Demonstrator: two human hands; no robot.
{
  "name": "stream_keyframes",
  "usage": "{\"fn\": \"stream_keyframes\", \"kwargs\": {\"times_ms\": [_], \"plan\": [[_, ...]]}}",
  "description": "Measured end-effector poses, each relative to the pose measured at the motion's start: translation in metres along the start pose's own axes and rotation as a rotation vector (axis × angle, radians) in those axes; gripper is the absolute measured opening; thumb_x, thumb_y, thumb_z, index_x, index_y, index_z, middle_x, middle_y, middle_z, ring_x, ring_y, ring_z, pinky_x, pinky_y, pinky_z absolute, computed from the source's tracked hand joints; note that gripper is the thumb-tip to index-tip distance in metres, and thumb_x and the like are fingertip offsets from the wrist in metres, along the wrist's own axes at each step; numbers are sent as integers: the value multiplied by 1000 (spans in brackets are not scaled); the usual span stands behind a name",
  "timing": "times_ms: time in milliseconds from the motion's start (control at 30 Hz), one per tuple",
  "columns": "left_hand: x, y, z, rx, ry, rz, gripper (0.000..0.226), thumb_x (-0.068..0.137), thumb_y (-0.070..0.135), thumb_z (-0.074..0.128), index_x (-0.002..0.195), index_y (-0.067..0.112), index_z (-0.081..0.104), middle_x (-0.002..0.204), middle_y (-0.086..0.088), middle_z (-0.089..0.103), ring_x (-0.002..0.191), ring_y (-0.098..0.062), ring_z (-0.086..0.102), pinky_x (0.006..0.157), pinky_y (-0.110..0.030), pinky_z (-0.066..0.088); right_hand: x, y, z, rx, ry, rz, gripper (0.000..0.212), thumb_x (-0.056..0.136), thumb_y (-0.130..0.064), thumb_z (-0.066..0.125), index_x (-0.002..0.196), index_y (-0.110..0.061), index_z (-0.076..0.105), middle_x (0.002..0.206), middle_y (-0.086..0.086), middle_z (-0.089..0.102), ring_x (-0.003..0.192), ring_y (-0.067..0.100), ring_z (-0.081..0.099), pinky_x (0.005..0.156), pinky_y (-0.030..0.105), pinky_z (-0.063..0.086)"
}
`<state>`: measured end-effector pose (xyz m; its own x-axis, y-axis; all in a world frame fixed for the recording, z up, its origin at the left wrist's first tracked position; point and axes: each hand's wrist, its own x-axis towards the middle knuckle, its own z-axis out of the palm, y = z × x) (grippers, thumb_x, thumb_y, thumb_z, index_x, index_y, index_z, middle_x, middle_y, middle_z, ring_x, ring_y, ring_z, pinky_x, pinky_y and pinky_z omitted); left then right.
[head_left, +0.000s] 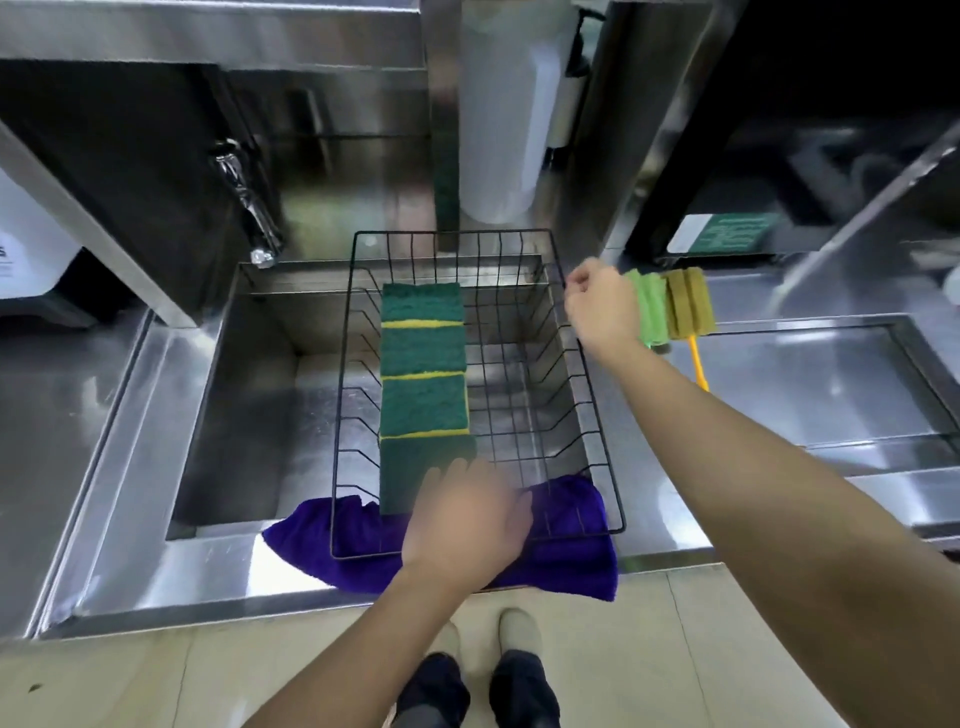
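A black wire basket (447, 232) sits across a steel sink (244, 415). Inside it lies a row of green scouring sponges with yellow edges (423, 332), running from far to near. My left hand (467, 519), blurred, lies over the near right corner of the nearest sponge (410, 467), fingers curled onto it. My right hand (602, 306) is at the basket's far right rim with its fingers curled around the wire.
A purple cloth (566, 566) lies under the basket's near edge on the counter lip. Green and olive sponge brushes (670, 306) with a yellow handle lie just right of my right hand. A faucet (249, 208) hangs at the left, a white bottle (498, 130) stands behind, and a second basin (810, 384) is on the right.
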<state>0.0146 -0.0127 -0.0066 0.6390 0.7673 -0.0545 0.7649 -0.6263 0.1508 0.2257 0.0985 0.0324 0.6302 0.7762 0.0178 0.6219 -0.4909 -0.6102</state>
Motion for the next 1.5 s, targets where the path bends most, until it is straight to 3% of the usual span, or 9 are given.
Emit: {"fn": "stream_keyframes", "kwargs": {"times_ms": [133, 300, 600, 767, 867, 967, 1200, 1300, 1500], "plan": [[1, 1, -6, 1, -57, 15, 48, 91, 46, 30, 88, 15, 66, 88, -2, 65, 86, -25, 56, 76, -39, 41, -13, 37, -29, -186, 78, 169, 27, 89, -7, 42, 113, -2, 55, 116, 23, 63, 109, 41, 58, 84, 40, 47], [2, 3, -7, 43, -83, 22, 46, 96, 47, 26, 100, 18, 61, 103, 0, 65, 98, -22, 56, 83, -37, 35, -36, 84, -36, -204, -30, 348, 40, 88, -19, 50, 124, -3, 45, 128, 21, 55, 118, 39, 53, 93, 43, 45], [0, 3, -6, 50, -102, 30, 43, 97, 46, 27, 100, 19, 60, 103, 1, 64, 98, -21, 55, 82, -36, 34, -58, 107, -29, -88, -137, 296, 32, 95, -18, 46, 118, 4, 53, 118, 29, 62, 112, 43, 56, 91, 42, 46], [-1, 2, -7, 57, -104, 34, 43, 97, 47, 25, 102, 20, 59, 106, 2, 64, 100, -20, 54, 83, -35, 34, -57, 88, -44, 158, 44, 196, 19, 96, -18, 46, 102, -5, 57, 73, 10, 57, 67, 30, 52, 61, 32, 37], [1, 2, -6, 57, -99, 44, 44, 97, 47, 25, 101, 21, 60, 105, 3, 64, 99, -19, 54, 83, -34, 34, -53, 62, -53, 440, 85, 204, 21, 96, -19, 46, 76, -17, 49, 59, -1, 48, 47, 17, 45, 44, 24, 38], [0, 2, -6, 55, -94, 49, 44, 97, 47, 25, 100, 20, 60, 104, 2, 64, 98, -20, 55, 83, -35, 34, -55, 36, -52, 548, 58, 208, 23, 97, -20, 43, 74, -15, 46, 56, 3, 52, 44, 18, 46, 50, 30, 42], [0, 3, -6, 1, -49, 62, 45, 97, 47, 26, 102, 19, 61, 105, 0, 64, 98, -21, 55, 84, -36, 34, -81, -5, -5, 173, -385, 105, 17, 101, -23, 37, 95, -7, 33, 67, -2, 37, 74, 21, 44, 58, 30, 31], [0, 2, -6, -14, -23, 74, 45, 97, 47, 27, 104, 18, 62, 104, -1, 66, 98, -22, 56, 83, -38, 35, -90, -9, 12, 110, -507, 84, 16, 101, -17, 36, 95, -7, 26, 67, -2, 34, 62, 14, 38, 48, 27, 27], [-2, 0, 2, -40, 96, 134, 47, 87, 43, 34, 64, 14, 64, 60, -3, 63, 58, -22, 59, 54, -31, 45, -95, -10, 33, 87, -642, 123, 12, 100, -10, 37, 103, -10, 26, 67, 0, 40, 47, 17, 45, 24, 20, 36]]}}
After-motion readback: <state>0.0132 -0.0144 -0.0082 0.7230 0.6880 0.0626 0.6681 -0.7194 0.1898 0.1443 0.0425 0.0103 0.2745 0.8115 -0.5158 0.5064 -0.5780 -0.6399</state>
